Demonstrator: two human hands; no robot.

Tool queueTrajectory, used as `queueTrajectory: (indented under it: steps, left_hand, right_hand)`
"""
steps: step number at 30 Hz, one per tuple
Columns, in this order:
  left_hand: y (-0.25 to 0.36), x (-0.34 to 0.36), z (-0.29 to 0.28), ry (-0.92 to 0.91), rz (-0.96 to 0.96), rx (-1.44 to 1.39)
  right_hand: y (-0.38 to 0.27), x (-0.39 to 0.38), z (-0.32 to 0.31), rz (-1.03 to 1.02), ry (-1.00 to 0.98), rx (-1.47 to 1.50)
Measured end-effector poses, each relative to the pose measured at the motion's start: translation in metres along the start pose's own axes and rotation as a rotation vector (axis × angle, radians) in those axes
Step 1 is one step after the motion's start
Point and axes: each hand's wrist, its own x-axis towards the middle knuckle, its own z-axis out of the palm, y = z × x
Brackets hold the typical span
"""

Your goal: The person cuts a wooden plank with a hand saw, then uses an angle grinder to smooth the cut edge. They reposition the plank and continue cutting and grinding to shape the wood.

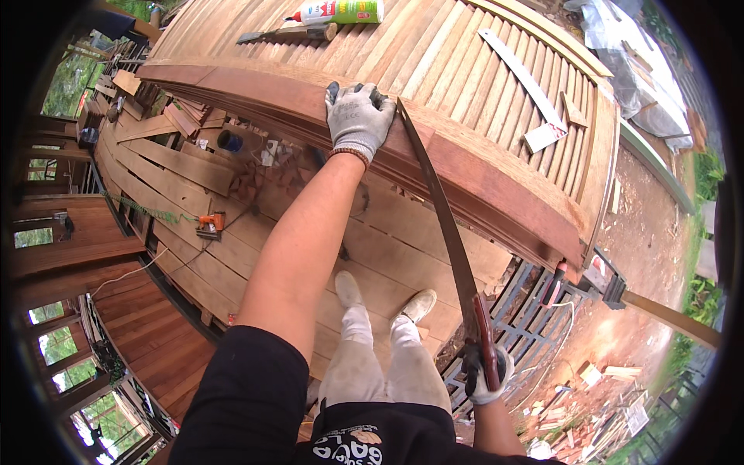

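Observation:
A louvred wooden panel (pixel 434 66) lies raised before me, with a thick reddish frame edge facing my body. My left hand (pixel 359 118), in a grey-white glove, grips that edge with its fingers bent over the top. At lower right my right hand (pixel 488 373), also gloved, is closed round the brown wooden handle of a handsaw (pixel 442 209). The long dark blade slants up and away, its tip against the panel edge just right of my left hand. Whether the teeth touch the wood I cannot tell.
On the panel lie a glue bottle (pixel 341 11), a wooden-handled chisel (pixel 287 33), a try square (pixel 527 85) and a small wood wedge (pixel 573 110). An orange nail gun (pixel 210 225) sits on the plank floor (pixel 271 232). Wood scraps (pixel 566 434) litter the ground at right.

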Motion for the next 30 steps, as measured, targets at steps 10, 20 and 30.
queueTrajectory:
  steps: [10,20,30]
  left_hand:
    - [-0.002,-0.001,0.002,0.003,0.016,-0.006]
    - [-0.005,-0.002,0.003,0.003,0.013,-0.006]
    - [-0.009,0.001,0.008,0.030,0.028,-0.001]
  right_hand:
    - [0.009,0.003,0.006,-0.057,0.052,0.086]
    - [0.004,0.024,0.009,-0.058,-0.020,0.000]
    - [0.008,0.043,0.023,-0.047,0.015,0.062]
